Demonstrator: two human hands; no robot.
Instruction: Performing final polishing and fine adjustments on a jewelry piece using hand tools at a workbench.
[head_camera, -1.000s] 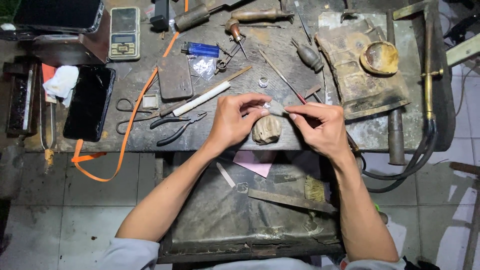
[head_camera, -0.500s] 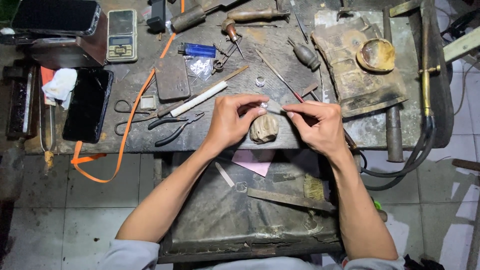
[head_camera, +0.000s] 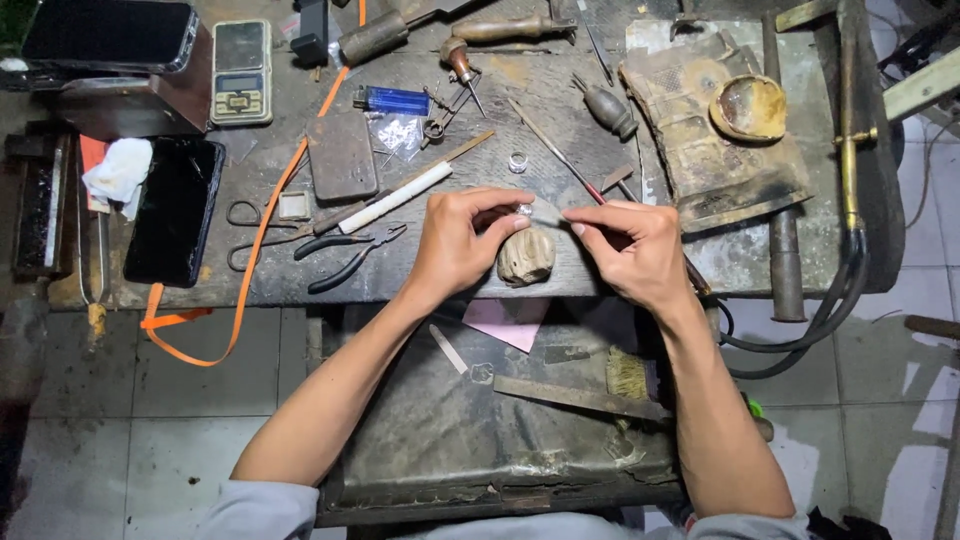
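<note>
Your left hand (head_camera: 455, 245) pinches a small silvery ring (head_camera: 524, 210) above a pale tan, grooved wooden peg (head_camera: 526, 257), and your right hand (head_camera: 630, 245) meets it with a grey file (head_camera: 549, 213). Near you lie an orange strap (head_camera: 255, 240), a blue lighter (head_camera: 392, 100), black-handled pliers (head_camera: 345, 258) and a white rod (head_camera: 396, 198) on the dark grey, stained bench (head_camera: 560, 110). A pink paper scrap (head_camera: 505, 320) sits in the brownish-grey tray (head_camera: 420, 420) below, and a white cloth (head_camera: 120, 170) lies beside a black phone (head_camera: 175, 210).
</note>
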